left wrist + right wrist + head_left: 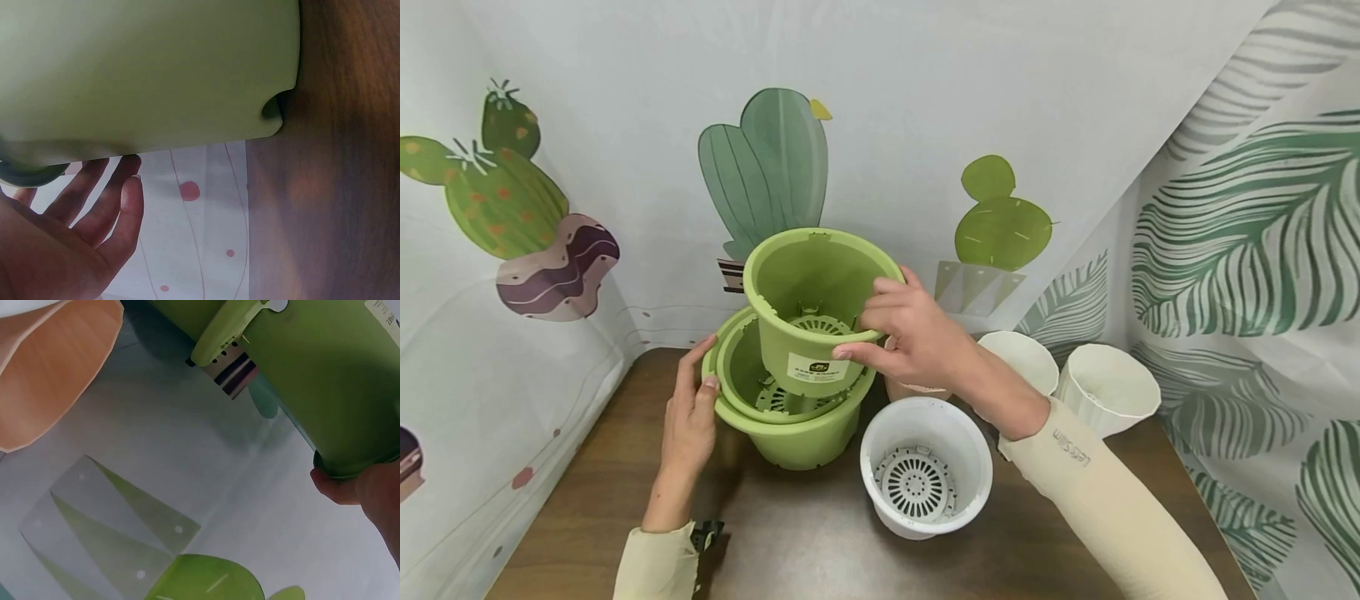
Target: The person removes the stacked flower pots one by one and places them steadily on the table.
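Observation:
In the head view my right hand [913,325] grips the rim of a green plastic flowerpot [820,279], thumb outside and fingers over the edge. This pot has a slotted bottom and a white label, and it is raised and tilted over a nested stack of green flowerpots [805,442]. Its lower part overlaps the stack's opening. My left hand [691,408] touches the left side of the stack's rim with fingertips and thumb. The left wrist view shows its fingers [125,212] loosely extended below the green wall. In the right wrist view the right thumb side shows at the rim.
A white pot with a slotted bottom [925,421] stands on the brown table [790,550] to the right. Behind it are a peach pot [62,369], partly hidden by my right hand, and two cream pots [1108,392]. A cactus-printed cloth [895,125] hangs behind.

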`<state>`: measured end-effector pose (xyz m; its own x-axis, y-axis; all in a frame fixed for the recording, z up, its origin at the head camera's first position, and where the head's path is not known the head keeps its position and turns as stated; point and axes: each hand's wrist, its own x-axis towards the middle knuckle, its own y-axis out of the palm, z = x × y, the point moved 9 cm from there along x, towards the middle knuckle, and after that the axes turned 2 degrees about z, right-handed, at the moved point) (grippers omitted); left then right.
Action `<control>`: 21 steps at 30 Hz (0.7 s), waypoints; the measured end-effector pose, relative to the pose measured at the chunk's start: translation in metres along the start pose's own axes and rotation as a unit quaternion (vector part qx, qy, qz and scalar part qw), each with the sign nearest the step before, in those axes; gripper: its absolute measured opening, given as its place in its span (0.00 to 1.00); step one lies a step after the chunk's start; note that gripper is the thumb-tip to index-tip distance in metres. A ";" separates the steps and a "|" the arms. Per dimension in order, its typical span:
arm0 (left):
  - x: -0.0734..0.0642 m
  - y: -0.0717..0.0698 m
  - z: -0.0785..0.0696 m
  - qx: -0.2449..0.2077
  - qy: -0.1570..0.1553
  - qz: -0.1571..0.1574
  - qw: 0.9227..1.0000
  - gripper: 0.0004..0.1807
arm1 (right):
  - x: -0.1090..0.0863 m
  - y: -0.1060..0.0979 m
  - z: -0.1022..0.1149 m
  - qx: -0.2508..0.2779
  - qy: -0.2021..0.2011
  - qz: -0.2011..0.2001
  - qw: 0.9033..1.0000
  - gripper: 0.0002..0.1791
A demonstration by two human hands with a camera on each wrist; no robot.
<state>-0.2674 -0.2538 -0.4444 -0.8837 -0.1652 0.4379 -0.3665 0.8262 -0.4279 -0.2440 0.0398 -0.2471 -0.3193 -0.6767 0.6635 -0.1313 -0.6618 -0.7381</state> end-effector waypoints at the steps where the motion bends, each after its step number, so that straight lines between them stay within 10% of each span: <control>1: 0.000 0.000 0.000 0.000 0.000 0.000 1.000 0.29 | -0.001 -0.002 0.001 -0.001 -0.003 -0.005 1.000 0.37; 21: 0.000 0.001 0.002 0.004 -0.002 0.003 1.000 0.29 | -0.024 -0.037 0.023 0.004 -0.025 -0.040 0.999 0.34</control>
<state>-0.2684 -0.2540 -0.4469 -0.8867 -0.1625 0.4329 -0.3639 0.8229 -0.4364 -0.2100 0.0730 -0.2323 -0.2604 -0.6367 0.7259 -0.1476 -0.7167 -0.6816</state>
